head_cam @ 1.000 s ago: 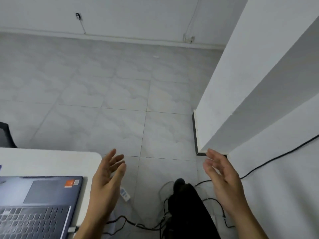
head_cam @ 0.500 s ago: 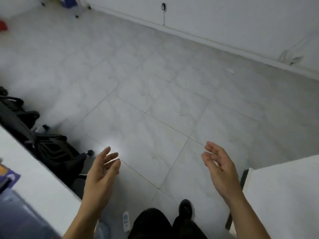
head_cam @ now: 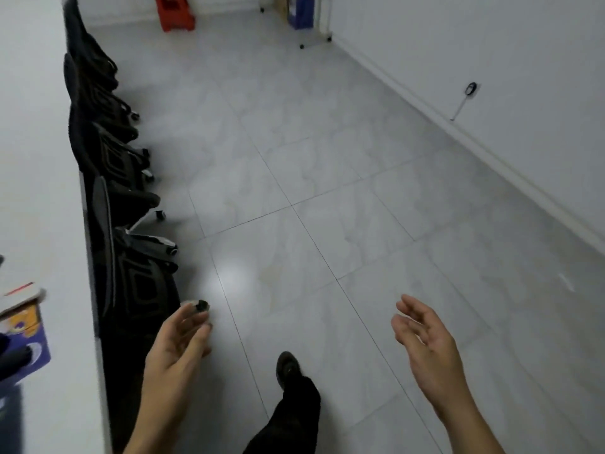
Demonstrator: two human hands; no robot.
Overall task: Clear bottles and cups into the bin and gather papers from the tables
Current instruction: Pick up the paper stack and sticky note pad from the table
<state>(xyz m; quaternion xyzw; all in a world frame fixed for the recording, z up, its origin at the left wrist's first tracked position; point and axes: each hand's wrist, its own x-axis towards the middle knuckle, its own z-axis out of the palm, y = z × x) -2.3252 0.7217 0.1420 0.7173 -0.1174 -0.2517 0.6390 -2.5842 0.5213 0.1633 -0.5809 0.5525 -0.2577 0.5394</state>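
My left hand [head_cam: 176, 352] and right hand [head_cam: 425, 342] hang loose and empty over the floor [head_cam: 327, 191] beside the worktop [head_cam: 36, 142], with no bottle, cup, paper or bin in sight, so I cannot tell how much is cleared.

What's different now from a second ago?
The person turned left: the laptop and white pillar left the view, and a row of black chairs beside the table came in. The left hand and right hand stay raised, open, empty.
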